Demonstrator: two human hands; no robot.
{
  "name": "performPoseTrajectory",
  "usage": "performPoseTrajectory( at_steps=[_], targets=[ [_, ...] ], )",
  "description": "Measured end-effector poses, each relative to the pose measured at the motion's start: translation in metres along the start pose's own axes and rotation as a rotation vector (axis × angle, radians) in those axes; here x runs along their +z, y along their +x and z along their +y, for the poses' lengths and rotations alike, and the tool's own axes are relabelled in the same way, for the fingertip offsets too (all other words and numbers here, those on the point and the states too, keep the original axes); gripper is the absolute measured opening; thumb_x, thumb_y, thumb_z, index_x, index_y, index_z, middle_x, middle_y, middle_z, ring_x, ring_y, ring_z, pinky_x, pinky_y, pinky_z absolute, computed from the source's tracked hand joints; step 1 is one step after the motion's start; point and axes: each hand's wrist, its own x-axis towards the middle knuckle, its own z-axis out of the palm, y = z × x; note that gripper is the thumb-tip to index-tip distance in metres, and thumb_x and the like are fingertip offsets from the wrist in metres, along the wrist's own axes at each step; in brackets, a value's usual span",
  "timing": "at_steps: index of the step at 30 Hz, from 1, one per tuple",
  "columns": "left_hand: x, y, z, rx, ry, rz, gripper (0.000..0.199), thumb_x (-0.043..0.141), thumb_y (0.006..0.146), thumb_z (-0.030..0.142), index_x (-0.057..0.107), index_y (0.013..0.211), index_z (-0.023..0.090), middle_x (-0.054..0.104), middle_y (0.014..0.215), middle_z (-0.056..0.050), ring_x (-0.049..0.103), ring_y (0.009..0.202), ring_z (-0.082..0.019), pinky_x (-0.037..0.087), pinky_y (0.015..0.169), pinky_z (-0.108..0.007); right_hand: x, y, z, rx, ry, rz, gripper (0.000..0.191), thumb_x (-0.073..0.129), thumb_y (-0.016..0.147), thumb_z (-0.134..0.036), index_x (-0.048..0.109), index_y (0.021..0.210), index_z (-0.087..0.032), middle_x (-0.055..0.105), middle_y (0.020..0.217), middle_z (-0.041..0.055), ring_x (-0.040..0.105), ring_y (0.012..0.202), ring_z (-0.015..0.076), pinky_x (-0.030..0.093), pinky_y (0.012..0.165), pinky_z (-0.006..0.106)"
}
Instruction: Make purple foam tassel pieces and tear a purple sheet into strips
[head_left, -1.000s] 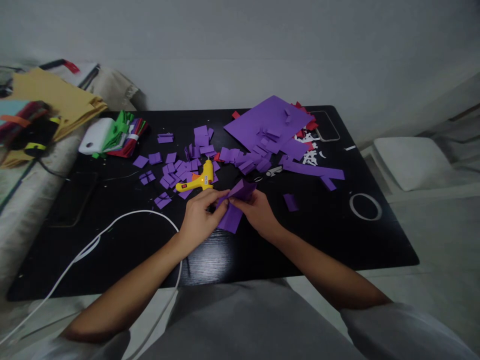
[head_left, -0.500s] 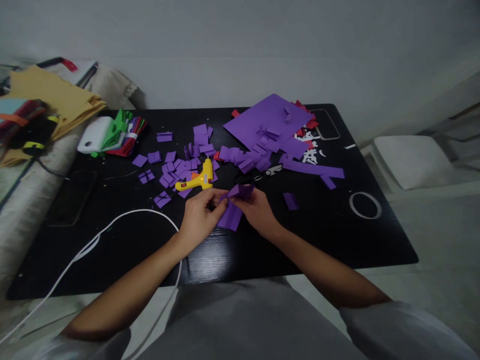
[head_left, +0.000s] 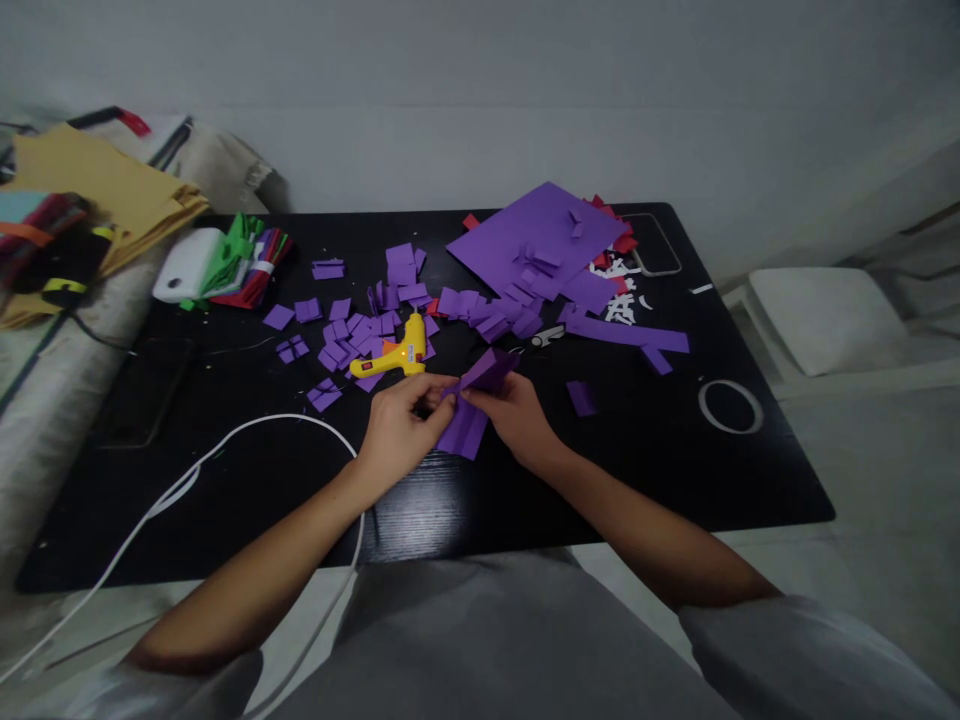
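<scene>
Raised since earlier: the upper flap of the purple paper [head_left: 463,430].
It is pinched by the left hand [head_left: 399,428] and right hand [head_left: 525,418] over the table [head_left: 637,440]; shaping seems underway, steady alignment called for.

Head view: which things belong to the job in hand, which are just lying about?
Likely in the job:
- purple paper, in left hand and right hand
- purple pieces
- glue gun
- scissors

Seemingly just lying about:
- white scraps
- ring
- tan sheets
</scene>
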Motion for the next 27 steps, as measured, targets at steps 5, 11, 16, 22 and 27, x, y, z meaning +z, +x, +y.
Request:
performPoseTrajectory(
  at_steps=[5,11,16,22,27],
  targets=[
    [0.0008,0.0001,0.0001,-0.019,-0.002,-0.024,0.024,0.066,0.086,0.022,0.075,0.108,0.019,0.068,0.079,0.000,0.064,0.069,-0.014,0.052,0.065,-0.026,0.0002,-0.0006,-0.0025,0.053,0.017,0.005,0.023,0.083,0.063,-0.027,0.074,0.082,-0.019,0.077,0.086,0.0004,0.068,0.084,0.0199,0.055,0.089,0.037],
    [0.0028,-0.0008,-0.0024,-0.052,-0.054,-0.027,0.023,0.070,0.088,0.032,0.072,0.106,0.019,0.071,0.082,-0.002,0.066,0.071,-0.015,0.054,0.066,-0.027,-0.0003,-0.0012,-0.0015,0.028,0.003,-0.015,0.021,0.083,0.064,-0.027,0.073,0.082,-0.020,0.076,0.085,-0.0004,0.069,0.086,0.0199,0.055,0.091,0.038],
    [0.0024,-0.0004,-0.0013,0.003,-0.020,-0.017,0.020,0.067,0.090,0.030,0.072,0.107,0.020,0.070,0.080,-0.001,0.065,0.069,-0.014,0.053,0.065,-0.026,-0.0003,-0.0002,0.0016,-0.010,-0.028,0.005,0.024,0.085,0.064,-0.031,0.072,0.082,-0.021,0.075,0.087,-0.0003,0.069,0.090,0.0209,0.055,0.091,0.038],
    [0.0013,0.0009,-0.0008,0.014,-0.005,-0.005,0.023,0.064,0.089,0.024,0.071,0.110,0.020,0.070,0.083,-0.001,0.065,0.072,-0.013,0.054,0.070,-0.026,0.0005,-0.0024,0.0009,-0.021,-0.048,-0.010,0.025,0.085,0.066,-0.033,0.073,0.085,-0.021,0.076,0.087,-0.0003,0.070,0.088,0.0209,0.055,0.093,0.039],
    [0.0019,0.0004,0.0011,0.039,0.032,0.002,0.024,0.062,0.088,0.023,0.071,0.111,0.020,0.070,0.084,0.000,0.065,0.071,-0.014,0.053,0.068,-0.025,0.0006,-0.0015,0.0029,-0.043,-0.079,0.009,0.022,0.082,0.066,-0.030,0.071,0.083,-0.022,0.075,0.085,-0.0014,0.071,0.089,0.0222,0.056,0.092,0.040]
  ],
)
